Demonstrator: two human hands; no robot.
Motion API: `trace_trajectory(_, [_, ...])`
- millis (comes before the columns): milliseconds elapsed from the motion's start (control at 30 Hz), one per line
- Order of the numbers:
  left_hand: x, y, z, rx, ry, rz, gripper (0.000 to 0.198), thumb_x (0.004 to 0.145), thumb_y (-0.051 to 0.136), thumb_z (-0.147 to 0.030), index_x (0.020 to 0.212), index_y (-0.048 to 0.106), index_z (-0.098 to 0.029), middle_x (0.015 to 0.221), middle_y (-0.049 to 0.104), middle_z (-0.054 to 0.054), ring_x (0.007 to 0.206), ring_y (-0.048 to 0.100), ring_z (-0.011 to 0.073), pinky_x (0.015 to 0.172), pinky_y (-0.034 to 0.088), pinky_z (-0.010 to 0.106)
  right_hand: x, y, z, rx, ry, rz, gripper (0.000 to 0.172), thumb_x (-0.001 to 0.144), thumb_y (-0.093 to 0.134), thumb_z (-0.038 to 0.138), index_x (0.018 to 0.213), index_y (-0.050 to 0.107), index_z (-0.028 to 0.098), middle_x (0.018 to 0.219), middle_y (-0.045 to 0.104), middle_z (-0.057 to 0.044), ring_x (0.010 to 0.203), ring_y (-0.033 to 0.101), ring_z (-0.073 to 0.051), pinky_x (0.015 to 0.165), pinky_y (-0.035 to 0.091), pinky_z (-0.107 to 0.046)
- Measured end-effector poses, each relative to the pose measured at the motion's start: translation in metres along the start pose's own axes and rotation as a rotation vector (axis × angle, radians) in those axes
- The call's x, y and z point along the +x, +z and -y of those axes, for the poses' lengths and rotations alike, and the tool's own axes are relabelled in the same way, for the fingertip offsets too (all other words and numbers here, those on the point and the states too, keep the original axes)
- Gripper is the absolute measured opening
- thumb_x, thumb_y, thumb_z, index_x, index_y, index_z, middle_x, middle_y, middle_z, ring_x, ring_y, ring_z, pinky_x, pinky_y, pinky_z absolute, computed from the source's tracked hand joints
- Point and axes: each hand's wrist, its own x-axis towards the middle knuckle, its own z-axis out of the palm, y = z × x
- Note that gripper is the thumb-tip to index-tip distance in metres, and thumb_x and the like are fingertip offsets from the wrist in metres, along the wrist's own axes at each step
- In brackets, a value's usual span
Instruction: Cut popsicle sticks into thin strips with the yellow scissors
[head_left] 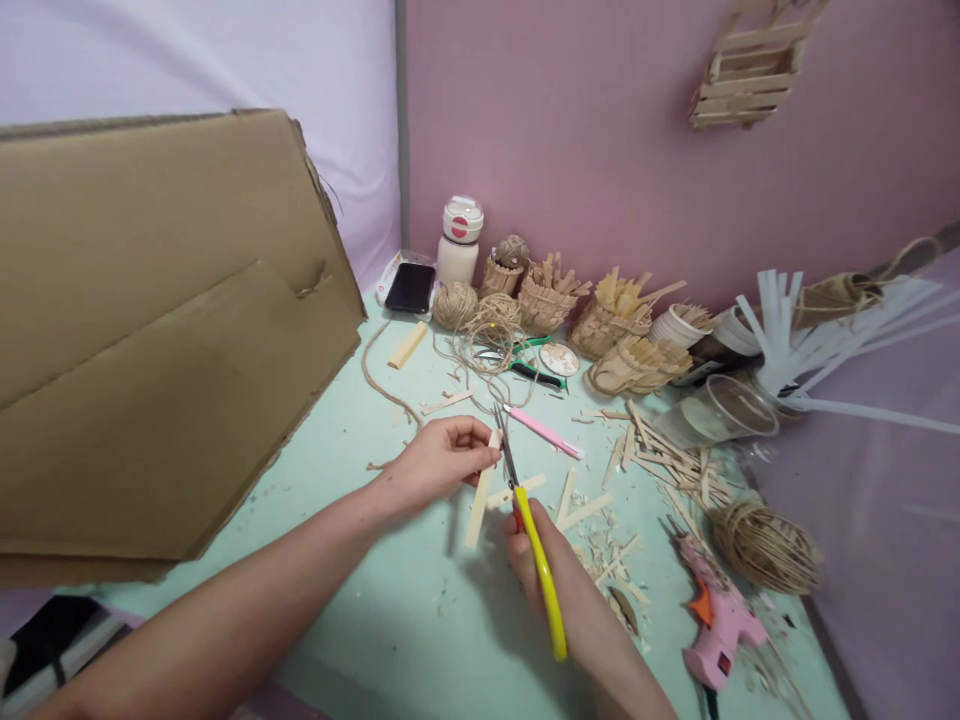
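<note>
Right hand [581, 610], cutters [540, 560], stick [478, 505]; cardboard [150, 340] beside

A pale, flat wooden stick [478, 505] hangs tilted just above the green tabletop, pinched at its upper end by the left hand [439, 460]. The yellow-handled snips [534, 545] sit in the right hand [574, 600], their thin dark blades pointing away, right beside the stick's upper end.

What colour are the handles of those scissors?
Yellow, with red near the pivot, on the scissors in the right hand; head view shows it.
</note>
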Motion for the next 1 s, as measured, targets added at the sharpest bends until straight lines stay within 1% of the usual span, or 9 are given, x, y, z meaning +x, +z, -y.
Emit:
trace_trajectory(167, [-0.001,0.001,-0.001,-0.001,-0.009,-0.004,0.017,0.067,0.069,-0.027,0.073,0.059,-0.014,0.063,0.054,-0.004,0.056,0.05,0.0062,0.055,0.042,0.019,0.001,-0.002,0.007,-0.04,0.006,0.011,0.031,0.092,0.037,0.051,0.085,0.04,0.021,0.085,0.052,-0.002,0.071,0.049,-0.016,0.061,0.039,-0.029])
trace_trajectory(367, [0.0,0.001,0.001,-0.017,-0.011,0.013,0.016,0.068,0.069,-0.026,0.073,0.058,-0.015,0.063,0.055,-0.004,0.057,0.051,0.0063,0.055,0.042,0.019,0.003,-0.001,0.013,-0.048,0.026,0.02,0.03,0.092,0.036,0.049,0.084,0.04,0.021,0.08,0.048,0.0,0.067,0.045,-0.015,0.059,0.038,-0.029])
trace_trajectory(467, [0.0,0.0,0.003,-0.024,-0.007,0.017,0.017,0.067,0.07,-0.026,0.073,0.058,-0.015,0.063,0.055,-0.004,0.057,0.051,0.0067,0.055,0.043,0.02,0.003,-0.002,0.012,-0.067,0.024,0.027,0.034,0.092,0.034,0.052,0.087,0.042,0.02,0.078,0.045,0.0,0.066,0.043,-0.015,0.058,0.037,-0.029])
trace_trajectory(600, [0.0,0.0,0.004,-0.03,-0.002,0.02,0.017,0.068,0.07,-0.026,0.074,0.059,-0.015,0.064,0.056,-0.004,0.057,0.052,0.0065,0.055,0.043,0.02,0.002,-0.002,0.009,-0.08,0.035,0.028,0.037,0.091,0.034,0.054,0.089,0.043,0.019,0.079,0.045,0.0,0.067,0.043,-0.016,0.059,0.037,-0.029])
trace_trajectory(767, [0.0,0.0,0.001,-0.047,-0.013,0.014,0.018,0.066,0.071,-0.027,0.073,0.059,-0.015,0.064,0.057,-0.004,0.056,0.051,0.0064,0.055,0.043,0.02,0.003,-0.001,0.007,-0.077,0.021,0.013,0.036,0.092,0.035,0.053,0.087,0.045,0.019,0.077,0.046,0.0,0.067,0.043,-0.016,0.06,0.038,-0.029])
trace_trajectory(1000, [-0.001,0.001,0.0,-0.046,-0.031,0.007,0.02,0.066,0.071,-0.028,0.074,0.058,-0.015,0.063,0.054,-0.004,0.056,0.051,0.0064,0.055,0.042,0.02,0.002,0.0,0.003,-0.007,0.03,0.007,0.033,0.093,0.036,0.05,0.09,0.048,0.019,0.08,0.048,-0.001,0.067,0.045,-0.015,0.059,0.039,-0.028])
